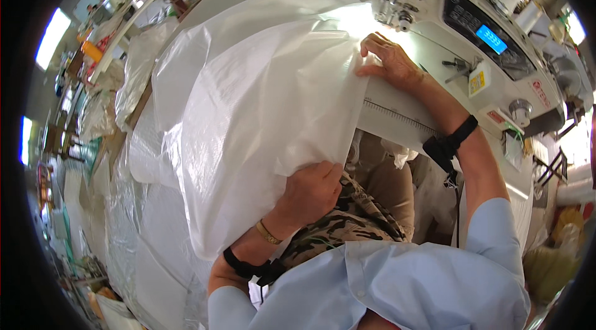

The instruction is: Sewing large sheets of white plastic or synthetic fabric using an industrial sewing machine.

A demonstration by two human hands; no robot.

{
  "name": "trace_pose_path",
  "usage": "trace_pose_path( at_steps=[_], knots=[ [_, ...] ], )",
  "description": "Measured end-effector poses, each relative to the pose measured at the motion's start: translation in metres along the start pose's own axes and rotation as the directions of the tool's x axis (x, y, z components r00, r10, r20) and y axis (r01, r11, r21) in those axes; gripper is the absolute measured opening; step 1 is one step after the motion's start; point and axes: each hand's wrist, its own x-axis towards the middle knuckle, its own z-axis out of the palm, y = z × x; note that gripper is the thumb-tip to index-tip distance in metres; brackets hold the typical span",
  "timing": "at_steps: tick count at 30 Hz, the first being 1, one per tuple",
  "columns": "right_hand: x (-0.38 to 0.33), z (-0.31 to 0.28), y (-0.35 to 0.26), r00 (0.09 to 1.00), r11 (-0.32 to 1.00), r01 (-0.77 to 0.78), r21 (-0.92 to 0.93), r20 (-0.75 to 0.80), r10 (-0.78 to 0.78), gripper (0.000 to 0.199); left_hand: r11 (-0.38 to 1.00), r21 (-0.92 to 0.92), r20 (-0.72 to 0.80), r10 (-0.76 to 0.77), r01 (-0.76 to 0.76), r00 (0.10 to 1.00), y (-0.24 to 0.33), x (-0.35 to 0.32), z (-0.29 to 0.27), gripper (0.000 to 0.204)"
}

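Looks like mid-feed: left hand (313, 190) fingers clenched on the white woven sack (248, 119), right hand (388, 60) pressing it flat near the sewing machine (484, 38) needle, so steady guiding's probably next.

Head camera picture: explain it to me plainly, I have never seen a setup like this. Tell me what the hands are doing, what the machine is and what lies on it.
This is one picture from a wide fisheye camera worn on a person's head, looking down, so straight edges bend near the rim. The two forearms coming up from the bottom are the wearer's own. The left hand grips the near edge of a big white woven plastic sack, close to the body. The right hand presses the sack's far edge flat on the bed of an industrial sewing machine, close to the needle area. The machine is white with a small lit blue display. More white sacks are piled at the left. Each wrist carries a black strap.
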Motion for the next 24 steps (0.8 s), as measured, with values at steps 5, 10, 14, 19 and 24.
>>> trace_pose_path(
  at_steps=[5, 10, 14, 19, 24],
  knots=[
    [-0.018, 0.018, -0.029, 0.971, 0.877, -0.236, -0.419, -0.077, 0.225, 0.048, 0.986, -0.016, 0.003, 0.166, -0.166, 0.986, -0.006, 0.010, 0.009, 0.017],
    [-0.036, 0.017, -0.040, 0.944, 0.879, -0.325, -0.348, -0.173, 0.280, 0.061, 0.978, -0.006, 0.099, 0.208, -0.209, 0.973, -0.007, 0.018, 0.008, 0.010],
    [-0.035, 0.015, -0.041, 0.923, 0.845, -0.384, -0.371, -0.173, 0.344, 0.063, 0.976, 0.017, 0.099, 0.216, -0.218, 0.971, -0.013, 0.024, 0.006, 0.008],
    [-0.031, 0.011, -0.043, 0.892, 0.846, -0.451, -0.284, -0.107, 0.440, 0.063, 0.962, 0.114, 0.103, 0.237, -0.248, 0.966, -0.021, 0.037, 0.000, 0.006],
    [-0.035, 0.018, -0.029, 0.890, 0.846, -0.453, -0.282, -0.204, 0.408, 0.067, 0.947, 0.195, 0.099, 0.241, -0.256, 0.966, -0.025, 0.059, 0.000, 0.005]
  ],
)
